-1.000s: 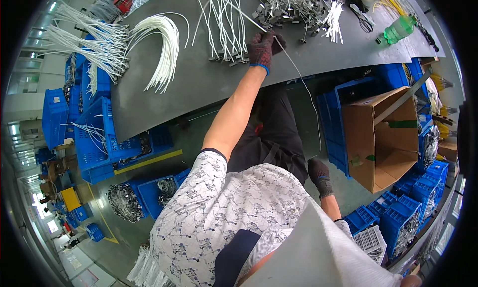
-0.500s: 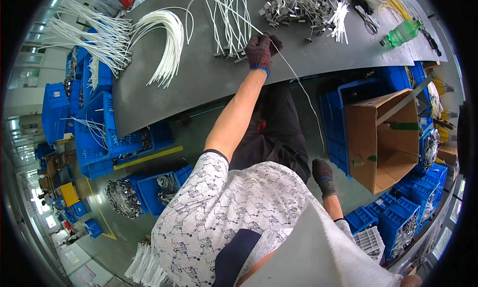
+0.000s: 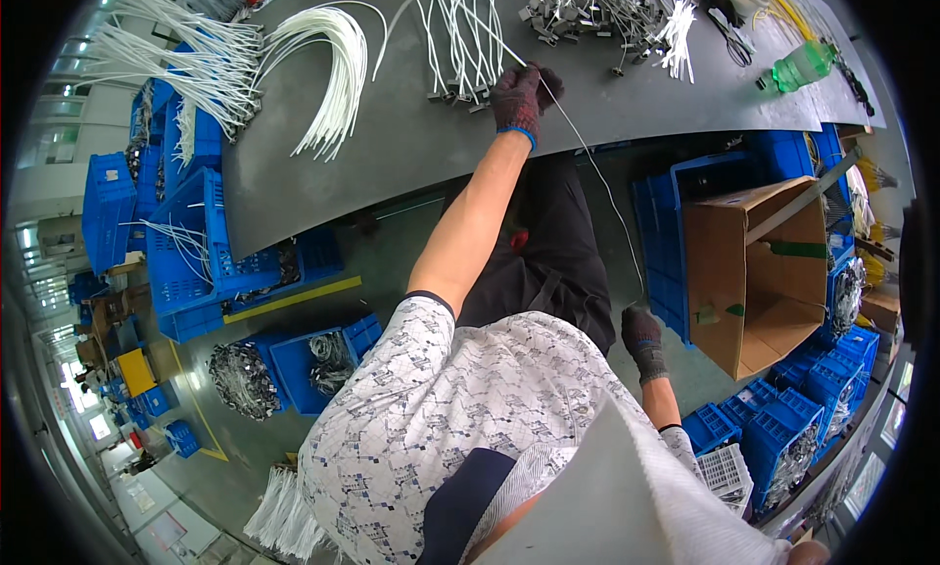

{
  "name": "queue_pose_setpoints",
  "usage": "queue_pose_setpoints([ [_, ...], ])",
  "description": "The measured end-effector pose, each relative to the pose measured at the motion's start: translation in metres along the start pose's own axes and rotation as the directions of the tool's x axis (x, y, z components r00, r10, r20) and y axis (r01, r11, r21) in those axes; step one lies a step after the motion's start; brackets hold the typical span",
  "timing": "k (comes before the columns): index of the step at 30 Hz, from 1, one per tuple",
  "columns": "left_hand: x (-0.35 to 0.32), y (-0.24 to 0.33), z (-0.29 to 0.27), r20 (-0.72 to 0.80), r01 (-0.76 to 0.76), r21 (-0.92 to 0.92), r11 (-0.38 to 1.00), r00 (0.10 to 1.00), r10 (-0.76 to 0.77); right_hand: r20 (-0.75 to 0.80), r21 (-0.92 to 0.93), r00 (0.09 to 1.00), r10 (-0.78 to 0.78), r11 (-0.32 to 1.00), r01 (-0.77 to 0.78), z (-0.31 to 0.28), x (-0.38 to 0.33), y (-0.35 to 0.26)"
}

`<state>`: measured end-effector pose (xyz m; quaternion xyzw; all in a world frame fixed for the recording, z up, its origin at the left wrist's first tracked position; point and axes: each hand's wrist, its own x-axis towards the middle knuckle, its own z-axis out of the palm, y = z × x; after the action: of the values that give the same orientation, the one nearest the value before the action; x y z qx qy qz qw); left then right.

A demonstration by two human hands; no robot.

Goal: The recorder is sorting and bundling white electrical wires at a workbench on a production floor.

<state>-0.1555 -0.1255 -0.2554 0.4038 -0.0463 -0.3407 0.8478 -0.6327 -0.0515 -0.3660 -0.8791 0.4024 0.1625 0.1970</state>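
Wire is gripped by the left hand over the table and is stretched toward the right hand, whose grip cannot be told

R fingers, grip unclr

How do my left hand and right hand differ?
Your left hand is over the table, while your right hand is beyond its edge, beside your leg. The left hand grips a white strand; whether the right hand grips the thin wire reaching toward it is unclear. The left glove has a blue hem, the right glove a grey cuff. Both hands wear dark gloves.
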Motion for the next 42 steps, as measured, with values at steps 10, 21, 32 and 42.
queue_pose_setpoints([
  [10,-0.033,-0.017,0.005,0.237,0.202,0.259,0.945,0.935,-0.265,0.012,0.048,0.998,-0.056,0.997,0.055,0.002,0.006,-0.012],
  [21,-0.013,0.004,0.012,0.224,0.275,0.222,0.935,0.919,-0.323,-0.293,0.045,0.942,-0.167,0.981,0.188,-0.083,0.052,-0.065],
  [32,0.014,0.098,-0.008,0.064,0.167,0.413,0.895,0.975,-0.212,-0.493,0.154,0.859,-0.139,0.958,0.243,-0.117,0.038,-0.081],
  [42,0.03,0.126,-0.022,0.153,-0.186,0.791,0.582,0.982,0.107,-0.554,0.309,0.822,-0.13,0.885,0.348,-0.136,0.007,-0.104],
])
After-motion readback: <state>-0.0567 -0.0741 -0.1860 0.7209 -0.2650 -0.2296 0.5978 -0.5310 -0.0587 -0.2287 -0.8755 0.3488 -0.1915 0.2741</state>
